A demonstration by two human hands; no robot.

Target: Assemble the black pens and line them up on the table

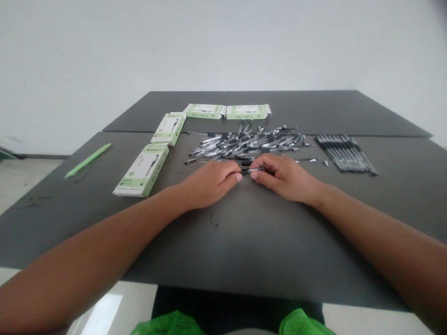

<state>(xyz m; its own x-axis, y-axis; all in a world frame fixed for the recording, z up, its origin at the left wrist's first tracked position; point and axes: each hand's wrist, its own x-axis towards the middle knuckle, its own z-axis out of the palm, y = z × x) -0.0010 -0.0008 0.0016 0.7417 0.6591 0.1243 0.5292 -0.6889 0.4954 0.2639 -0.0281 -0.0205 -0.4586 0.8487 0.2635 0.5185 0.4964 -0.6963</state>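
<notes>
Left hand point(209, 184) and right hand point(284, 177) each pinch one end of a pen point(252, 170), fingertips pressed together, near the worktop point(244, 242) centre, just before the loose pile point(244, 139). Judged step: joining pen parts, which calls for keeping both ends aligned. A neat row point(344, 151) lies toward the right edge.

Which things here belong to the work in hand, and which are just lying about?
In hand: pen held by left hand and right hand; loose pen pile; sorted pen row.
Lying about: four green boxes; green pen.
</notes>
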